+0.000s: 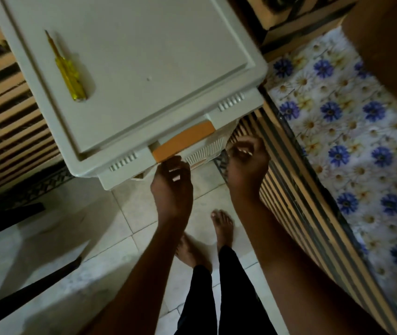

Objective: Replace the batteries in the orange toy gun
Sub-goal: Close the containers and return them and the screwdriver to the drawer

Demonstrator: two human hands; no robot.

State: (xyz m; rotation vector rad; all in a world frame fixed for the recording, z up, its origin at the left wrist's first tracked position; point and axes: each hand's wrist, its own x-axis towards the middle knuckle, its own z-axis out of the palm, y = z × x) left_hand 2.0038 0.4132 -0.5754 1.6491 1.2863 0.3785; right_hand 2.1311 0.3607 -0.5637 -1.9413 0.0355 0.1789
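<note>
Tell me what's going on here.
A person stands barefoot at a white plastic drawer unit. The left hand reaches for the orange drawer handle; the right hand hangs curled beside the unit, apparently empty. A yellow screwdriver lies on top. No toy gun or batteries are in view.

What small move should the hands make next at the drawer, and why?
Probably the left hand should pull the orange drawer handle outward: its fingers already touch it, the drawer looks nearly closed, and no toy gun is in view beside the yellow screwdriver.
</note>
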